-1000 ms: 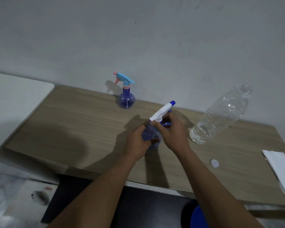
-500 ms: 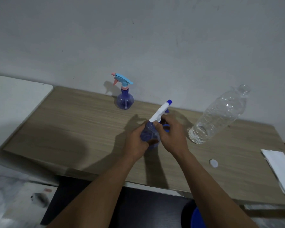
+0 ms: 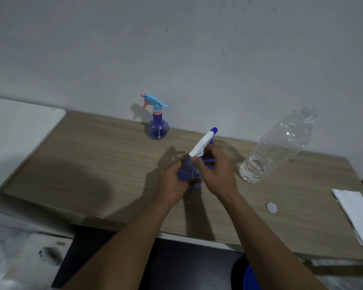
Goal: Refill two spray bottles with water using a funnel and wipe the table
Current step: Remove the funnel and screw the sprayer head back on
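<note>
A blue spray bottle with a white trigger head (image 3: 203, 143) stands at the middle of the wooden table (image 3: 96, 164). My left hand (image 3: 172, 181) grips its round blue body. My right hand (image 3: 216, 172) is closed around its neck, just under the white head. A second blue spray bottle (image 3: 157, 128) with a light-blue and pink head stands by the wall, apart from both hands. A large clear water bottle (image 3: 277, 147) with no cap stands to the right, holding a little water. No funnel is visible.
A small white cap (image 3: 271, 207) lies on the table right of my right arm. Folded white cloth or paper (image 3: 356, 214) lies at the right edge. A white surface (image 3: 19, 126) adjoins the table on the left. A blue object (image 3: 249, 279) sits below the front edge.
The white trigger head has turned slightly in my right hand. Both hands stay on the bottle in the same place.
</note>
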A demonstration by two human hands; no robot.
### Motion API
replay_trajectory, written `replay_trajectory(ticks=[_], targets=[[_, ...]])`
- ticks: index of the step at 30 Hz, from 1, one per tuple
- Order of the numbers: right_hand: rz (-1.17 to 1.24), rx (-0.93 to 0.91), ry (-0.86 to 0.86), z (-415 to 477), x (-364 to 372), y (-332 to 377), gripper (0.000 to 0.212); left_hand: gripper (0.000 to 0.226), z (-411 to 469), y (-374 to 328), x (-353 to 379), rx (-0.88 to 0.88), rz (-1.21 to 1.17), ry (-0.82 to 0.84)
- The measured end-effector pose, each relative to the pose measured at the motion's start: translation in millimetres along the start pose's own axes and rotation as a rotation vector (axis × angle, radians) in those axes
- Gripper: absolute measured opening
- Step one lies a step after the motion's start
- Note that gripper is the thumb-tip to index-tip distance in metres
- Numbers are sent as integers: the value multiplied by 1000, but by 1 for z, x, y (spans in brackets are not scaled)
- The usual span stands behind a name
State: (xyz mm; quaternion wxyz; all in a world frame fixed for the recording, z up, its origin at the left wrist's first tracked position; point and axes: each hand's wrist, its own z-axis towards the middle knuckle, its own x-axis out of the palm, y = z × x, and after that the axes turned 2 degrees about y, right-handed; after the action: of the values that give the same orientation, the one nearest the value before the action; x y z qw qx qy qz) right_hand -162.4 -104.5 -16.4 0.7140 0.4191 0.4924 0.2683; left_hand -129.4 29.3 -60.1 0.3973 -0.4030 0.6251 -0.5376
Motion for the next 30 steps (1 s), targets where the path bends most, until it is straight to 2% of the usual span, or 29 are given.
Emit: replay_trajectory(ticks=[2,5,9,19,22,30], targets=[[-23,-63,-1,-1,-1,0,9,68,0,-1,0,-6,-11,9],[-24,-36,0,0,-2,1,7,63,-1,-2,0,16,6,-2],[8,2,41,0,-3,2,20,55,-1,-3,0,7,-17,-9],[-35,-20,73,-2,-4,1,15,55,0,-1,1,-15,-14,-7],[-78,-36,53,-3,-1,2,6,56,1,0,3,-28,35,-3],[-66,-11,-59,-6,10,5,7,51,-4,1,7,12,61,-85]])
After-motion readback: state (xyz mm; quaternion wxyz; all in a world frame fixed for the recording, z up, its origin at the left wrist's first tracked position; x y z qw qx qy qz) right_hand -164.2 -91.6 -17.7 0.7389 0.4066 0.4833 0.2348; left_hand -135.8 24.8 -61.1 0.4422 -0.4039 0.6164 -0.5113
